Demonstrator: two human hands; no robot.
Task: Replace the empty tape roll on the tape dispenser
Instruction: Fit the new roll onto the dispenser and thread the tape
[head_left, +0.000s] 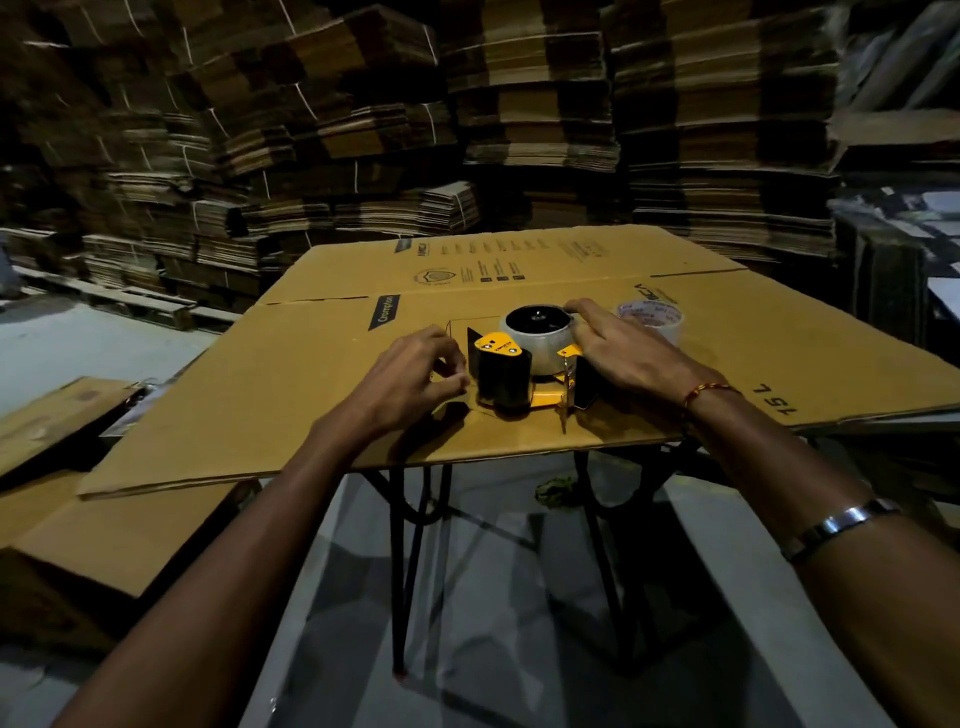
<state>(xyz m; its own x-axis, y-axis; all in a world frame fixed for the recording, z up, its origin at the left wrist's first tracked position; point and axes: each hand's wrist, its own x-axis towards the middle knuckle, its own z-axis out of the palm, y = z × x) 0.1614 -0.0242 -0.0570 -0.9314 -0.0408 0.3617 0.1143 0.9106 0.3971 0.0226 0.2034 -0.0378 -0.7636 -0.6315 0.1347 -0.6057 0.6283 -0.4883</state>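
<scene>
the dispenser (524, 374) lies on its side on the cardboard sheet (311, 374) that covers the desk, near the front edge, its yellow frame and black guard facing the person. a roll (540, 332) sits on its hub, pale and fairly thick around the black centre; whether this is the spent one or a fresh one cannot be told for sure, though it looks to carry tape. a second roll (652, 318), clear with printed core, stands on the cardboard just behind and to the right, partly hidden by the right hand (618, 353). that hand lies spread over the right side of the dispenser, fingers curved against the mounted roll and the frame, seeming to steady or press it rather than close around it. the left hand (421, 371) is half curled just left of the guard, fingertips pinched near the cardboard; whether it grips a tape end or anything else cannot be told. as a judgement, the swap looks mid-way to late: a roll is seated, but no tape is seen threaded through the guard, so feeding the end and setting the dispenser upright appear left. stacks of flat cartons (519, 130) fill the background.
</scene>
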